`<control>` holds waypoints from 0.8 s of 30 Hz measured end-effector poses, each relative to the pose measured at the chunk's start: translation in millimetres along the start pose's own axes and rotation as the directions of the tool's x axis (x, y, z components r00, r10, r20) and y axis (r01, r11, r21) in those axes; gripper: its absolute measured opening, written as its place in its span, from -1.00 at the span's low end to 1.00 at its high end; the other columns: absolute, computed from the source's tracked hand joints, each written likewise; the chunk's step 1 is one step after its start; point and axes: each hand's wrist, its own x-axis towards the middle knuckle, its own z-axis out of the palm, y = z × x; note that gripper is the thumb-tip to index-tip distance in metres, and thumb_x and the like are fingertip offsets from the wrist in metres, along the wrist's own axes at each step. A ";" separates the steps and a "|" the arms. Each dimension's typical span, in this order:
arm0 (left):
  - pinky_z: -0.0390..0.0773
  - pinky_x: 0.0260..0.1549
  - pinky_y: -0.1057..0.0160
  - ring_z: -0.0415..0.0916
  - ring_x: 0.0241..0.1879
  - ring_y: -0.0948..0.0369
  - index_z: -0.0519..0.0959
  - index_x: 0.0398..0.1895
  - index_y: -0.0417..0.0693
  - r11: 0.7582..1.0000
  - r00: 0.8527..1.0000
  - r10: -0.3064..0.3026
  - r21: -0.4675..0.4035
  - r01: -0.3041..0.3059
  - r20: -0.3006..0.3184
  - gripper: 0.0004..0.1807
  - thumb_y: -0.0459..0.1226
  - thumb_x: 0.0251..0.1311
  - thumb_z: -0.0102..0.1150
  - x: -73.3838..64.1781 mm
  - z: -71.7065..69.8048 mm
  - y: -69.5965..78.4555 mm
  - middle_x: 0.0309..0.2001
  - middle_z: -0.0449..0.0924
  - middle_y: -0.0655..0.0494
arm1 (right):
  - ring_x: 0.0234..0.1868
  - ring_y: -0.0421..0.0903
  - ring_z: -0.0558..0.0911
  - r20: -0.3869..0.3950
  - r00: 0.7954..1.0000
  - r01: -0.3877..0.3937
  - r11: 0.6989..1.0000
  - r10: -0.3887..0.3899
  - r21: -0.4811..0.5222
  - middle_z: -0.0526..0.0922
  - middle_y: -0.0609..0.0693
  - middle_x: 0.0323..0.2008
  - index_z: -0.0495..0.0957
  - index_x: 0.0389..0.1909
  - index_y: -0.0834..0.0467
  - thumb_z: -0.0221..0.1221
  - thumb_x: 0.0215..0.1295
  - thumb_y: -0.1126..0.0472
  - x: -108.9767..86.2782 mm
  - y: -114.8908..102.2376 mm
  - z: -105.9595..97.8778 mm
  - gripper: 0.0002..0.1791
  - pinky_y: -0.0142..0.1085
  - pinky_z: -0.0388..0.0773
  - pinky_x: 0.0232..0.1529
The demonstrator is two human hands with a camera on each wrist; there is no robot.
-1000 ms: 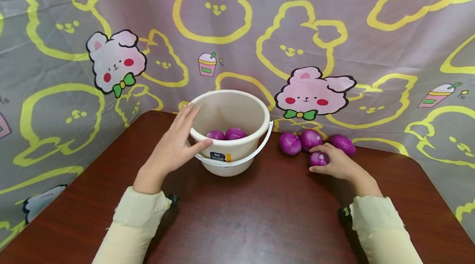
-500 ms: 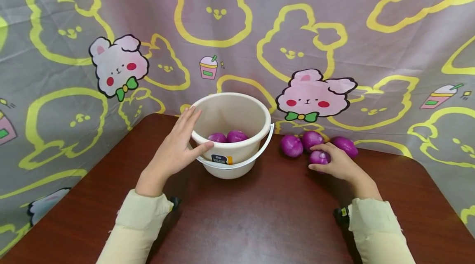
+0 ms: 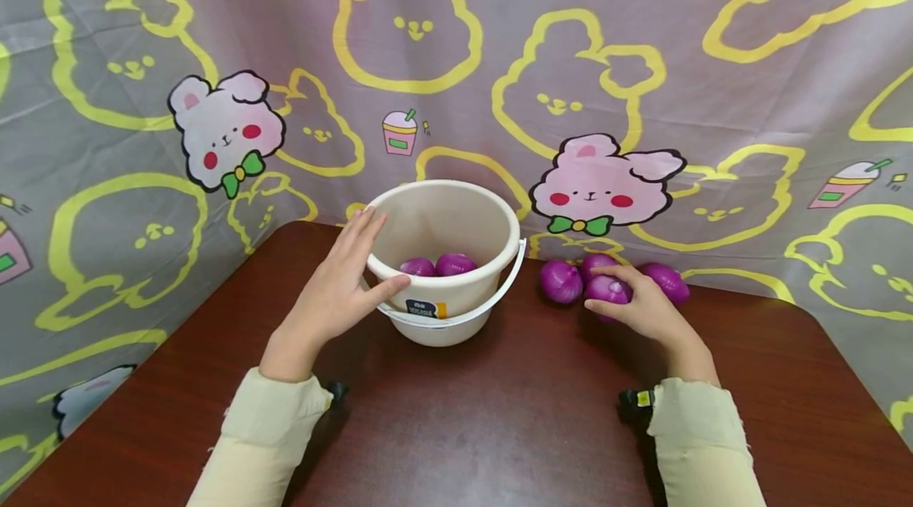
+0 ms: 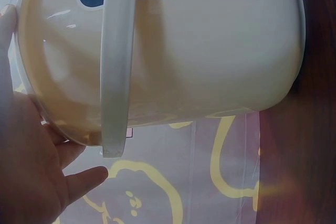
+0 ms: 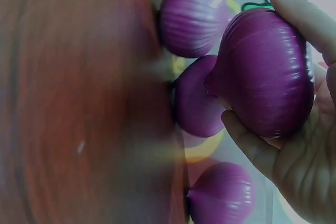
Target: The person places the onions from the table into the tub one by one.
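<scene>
My left hand lies along the left rim of a cream plastic bucket, thumb at the front of the rim. Its fingers are relaxed beside the bucket's wall, and one stands off it in the left wrist view. Two purple onions are inside the bucket. My right hand grips another purple onion between thumb and fingers, the stem end showing. In the right wrist view this onion is raised beside other onions on the table.
Behind the held onion are three more onions, among them a left one and a right one. The bucket's white handle hangs down in front. A patterned curtain closes off the back of the brown table.
My right hand has closed round the near onion and lifted it slightly, moving a little to the left. The left hand stays at the bucket rim.
</scene>
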 end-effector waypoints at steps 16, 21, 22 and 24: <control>0.12 0.41 -0.32 -0.25 0.61 -0.04 -0.02 0.60 0.04 1.000 1.000 0.003 -0.009 -0.003 0.004 0.04 0.28 0.19 0.15 0.1 2.5 2.6 0.62 -0.17 0.02 | 0.27 0.32 0.36 -0.055 0.996 -0.057 0.985 0.067 0.162 0.32 0.28 0.38 0.31 0.44 0.05 0.32 0.26 -0.02 0.5 -15.6 -7.3 -0.24 0.26 0.48 0.17; 0.16 0.38 -0.33 -0.25 0.61 -0.05 -0.01 0.60 0.04 1.000 1.000 -0.003 -0.006 0.003 0.002 0.05 0.28 0.19 0.16 -0.3 -0.4 2.8 0.62 -0.17 0.01 | 0.28 0.30 0.36 -0.064 0.997 -0.028 0.984 0.040 0.174 0.34 0.25 0.38 0.32 0.43 0.04 0.32 0.26 0.00 2.1 -20.0 -7.4 -0.26 0.26 0.49 0.17; 0.16 0.38 -0.33 -0.26 0.61 -0.04 -0.01 0.60 0.04 1.000 1.000 -0.006 -0.005 0.006 0.004 0.05 0.28 0.18 0.16 -0.4 -0.8 2.9 0.62 -0.17 0.01 | 0.28 0.30 0.36 -0.065 0.997 -0.023 0.984 0.035 0.178 0.34 0.24 0.38 0.32 0.43 0.04 0.32 0.26 0.01 2.1 -21.0 -7.6 -0.27 0.27 0.49 0.17; 0.17 0.38 -0.33 -0.26 0.61 -0.05 -0.02 0.60 0.05 1.000 1.000 -0.009 -0.003 0.009 0.006 0.05 0.29 0.18 0.15 -0.6 -1.1 2.7 0.62 -0.17 0.01 | 0.29 0.29 0.36 -0.068 0.997 -0.014 0.982 0.027 0.188 0.35 0.22 0.38 0.33 0.42 0.04 0.33 0.26 0.03 1.7 -23.6 -8.0 -0.28 0.26 0.48 0.18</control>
